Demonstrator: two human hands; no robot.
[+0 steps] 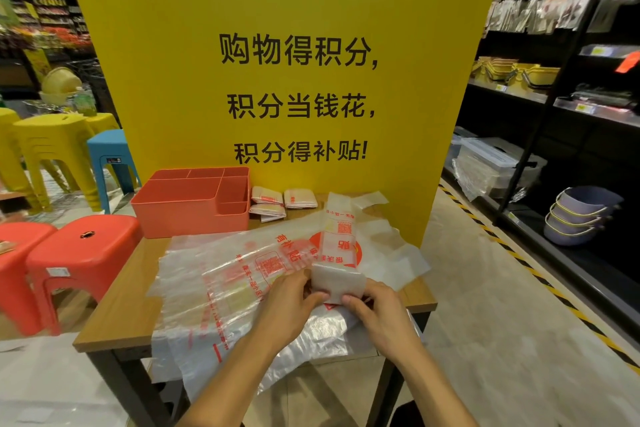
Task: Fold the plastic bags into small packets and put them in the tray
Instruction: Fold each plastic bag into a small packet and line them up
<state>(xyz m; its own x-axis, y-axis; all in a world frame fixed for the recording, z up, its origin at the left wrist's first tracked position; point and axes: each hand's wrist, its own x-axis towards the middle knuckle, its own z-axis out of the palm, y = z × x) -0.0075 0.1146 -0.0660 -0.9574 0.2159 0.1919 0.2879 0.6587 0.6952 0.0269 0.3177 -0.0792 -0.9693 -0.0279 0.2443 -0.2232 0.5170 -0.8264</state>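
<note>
A narrow folded strip of plastic bag [341,236] with red print lies across the wooden table [121,308], its near end turned over into a thick white fold [337,279]. My left hand [294,302] and my right hand [374,308] pinch that fold from either side. Under them a pile of loose clear bags [221,281] spreads over the table and hangs off its front edge. Three folded packets [282,203] lie on the table right of the coral tray [194,204]. The tray's compartments look empty.
A yellow signboard [294,45] stands right behind the table. Red stools [79,253] stand to the left, with yellow and blue stools [59,149] further back. Dark store shelving [554,149] with tubs and boxes lines the right side, past a striped floor line.
</note>
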